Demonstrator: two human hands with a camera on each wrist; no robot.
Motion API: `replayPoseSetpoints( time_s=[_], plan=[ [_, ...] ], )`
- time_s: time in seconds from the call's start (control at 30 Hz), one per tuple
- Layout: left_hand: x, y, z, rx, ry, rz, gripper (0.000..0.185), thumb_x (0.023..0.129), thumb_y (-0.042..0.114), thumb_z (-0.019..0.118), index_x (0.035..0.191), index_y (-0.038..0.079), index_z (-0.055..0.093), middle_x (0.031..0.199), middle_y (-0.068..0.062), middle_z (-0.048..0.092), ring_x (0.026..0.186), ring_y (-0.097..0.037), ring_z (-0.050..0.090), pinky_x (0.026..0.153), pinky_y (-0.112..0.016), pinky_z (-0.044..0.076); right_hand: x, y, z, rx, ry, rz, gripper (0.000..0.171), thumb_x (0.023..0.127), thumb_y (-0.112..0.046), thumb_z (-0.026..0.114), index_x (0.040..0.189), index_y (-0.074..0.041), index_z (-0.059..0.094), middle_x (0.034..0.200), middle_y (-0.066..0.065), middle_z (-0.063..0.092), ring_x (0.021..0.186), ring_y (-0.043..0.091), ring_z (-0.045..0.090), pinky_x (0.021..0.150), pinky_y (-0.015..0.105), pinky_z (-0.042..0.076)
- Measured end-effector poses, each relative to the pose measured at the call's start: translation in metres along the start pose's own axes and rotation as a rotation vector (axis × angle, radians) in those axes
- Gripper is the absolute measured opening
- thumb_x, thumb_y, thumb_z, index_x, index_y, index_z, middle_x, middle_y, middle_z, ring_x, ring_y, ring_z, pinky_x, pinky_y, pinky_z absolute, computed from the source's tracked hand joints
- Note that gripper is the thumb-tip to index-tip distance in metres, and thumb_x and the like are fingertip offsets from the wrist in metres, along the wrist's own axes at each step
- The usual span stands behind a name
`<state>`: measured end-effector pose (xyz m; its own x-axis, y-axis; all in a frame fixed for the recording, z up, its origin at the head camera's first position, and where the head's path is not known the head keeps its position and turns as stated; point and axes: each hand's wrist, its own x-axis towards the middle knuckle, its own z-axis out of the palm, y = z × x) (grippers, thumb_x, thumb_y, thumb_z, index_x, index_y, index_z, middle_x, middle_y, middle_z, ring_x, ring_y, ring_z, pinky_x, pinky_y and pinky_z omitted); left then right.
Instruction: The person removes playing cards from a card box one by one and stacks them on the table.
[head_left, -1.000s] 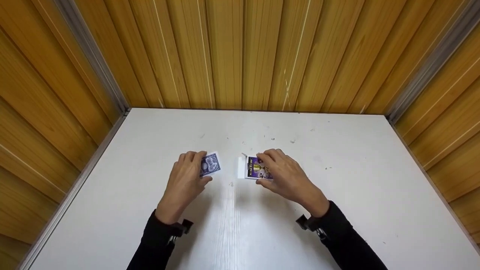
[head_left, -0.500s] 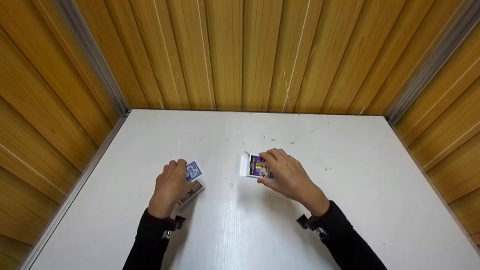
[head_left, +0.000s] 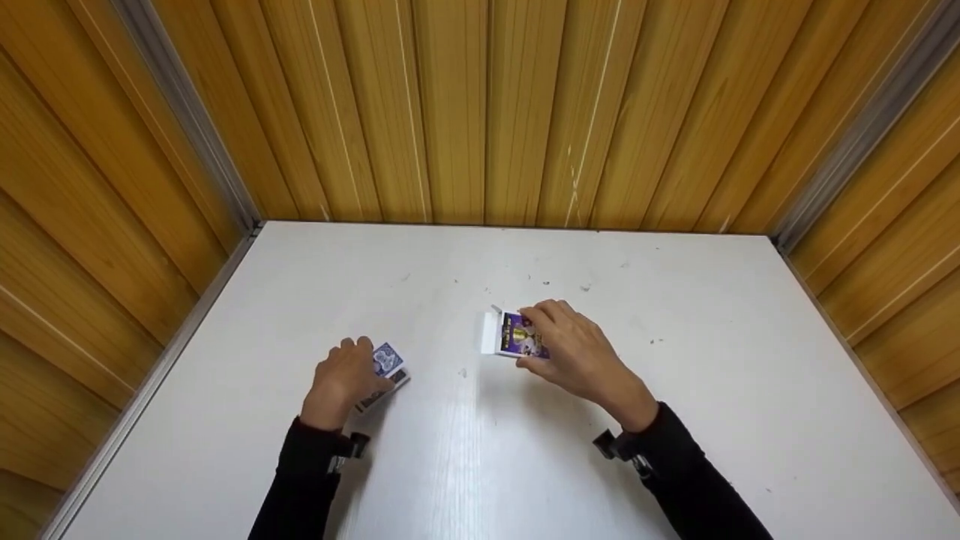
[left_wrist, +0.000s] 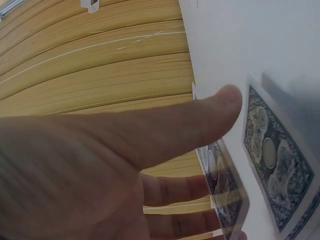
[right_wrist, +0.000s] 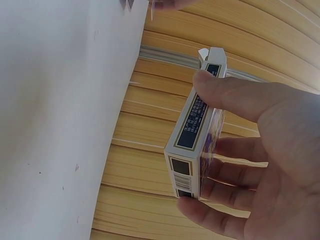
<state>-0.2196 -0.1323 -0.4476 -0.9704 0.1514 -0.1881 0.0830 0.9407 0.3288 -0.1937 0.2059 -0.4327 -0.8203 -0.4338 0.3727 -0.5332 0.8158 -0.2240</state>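
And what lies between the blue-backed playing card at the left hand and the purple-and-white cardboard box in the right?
Just bare white tabletop, no object separating card and box, in the head view.

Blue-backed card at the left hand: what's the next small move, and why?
I'd probably lower the blue-backed card onto the card stack and square them: the left hand has it close to that stack but not lined up, while the right hand is busy gripping the box, flap open.
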Motion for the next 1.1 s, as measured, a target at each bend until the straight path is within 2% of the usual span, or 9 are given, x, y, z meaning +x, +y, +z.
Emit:
replayPoseSetpoints(
  time_s=[0.2, 0.47, 0.77, 1.1],
  plan=[
    [0.003, -0.002, 0.007, 0.021, -0.038, -0.021, 0.061, 0.084, 0.027, 0.087, 0.117, -0.012, 0.055, 0.096, -0.018, 0.051, 0.089, -0.033, 0.052, 0.077, -0.050, 0.051, -0.001, 0.000, 0.002, -0.001, -0.002, -0.011, 0.067, 0.081, -0.035, 0.090, 0.134, -0.004, 0.061, 0.122, 0.009, 0.063, 0.102, 0.022, 0.059, 0.075, 0.037, 0.053],
    [0.002, 0.006, 0.011, 0.037, -0.022, -0.027, 0.064, 0.078, 0.022, 0.091, 0.116, -0.016, 0.057, 0.095, -0.020, 0.052, 0.089, -0.032, 0.053, 0.078, -0.051, 0.053, -0.002, -0.001, 0.003, -0.005, 0.009, -0.023, 0.068, 0.080, -0.034, 0.091, 0.133, -0.004, 0.062, 0.121, 0.009, 0.063, 0.102, 0.023, 0.060, 0.076, 0.037, 0.053],
    [0.007, 0.003, 0.019, 0.045, -0.027, -0.039, 0.061, 0.078, 0.020, 0.091, 0.114, -0.017, 0.058, 0.096, -0.021, 0.051, 0.090, -0.032, 0.050, 0.078, -0.050, 0.052, -0.001, -0.004, 0.008, -0.008, -0.013, -0.057, 0.068, 0.081, -0.034, 0.090, 0.133, -0.002, 0.061, 0.119, 0.010, 0.063, 0.099, 0.022, 0.059, 0.074, 0.036, 0.053],
    [0.004, 0.007, 0.016, 0.037, -0.040, -0.091, 0.061, 0.079, 0.020, 0.089, 0.115, -0.015, 0.055, 0.100, -0.025, 0.048, 0.097, -0.038, 0.049, 0.081, -0.051, 0.052, -0.001, -0.005, 0.010, -0.016, -0.016, -0.073, 0.068, 0.081, -0.035, 0.089, 0.134, -0.002, 0.061, 0.119, 0.011, 0.063, 0.100, 0.023, 0.060, 0.075, 0.036, 0.053]
  ],
)
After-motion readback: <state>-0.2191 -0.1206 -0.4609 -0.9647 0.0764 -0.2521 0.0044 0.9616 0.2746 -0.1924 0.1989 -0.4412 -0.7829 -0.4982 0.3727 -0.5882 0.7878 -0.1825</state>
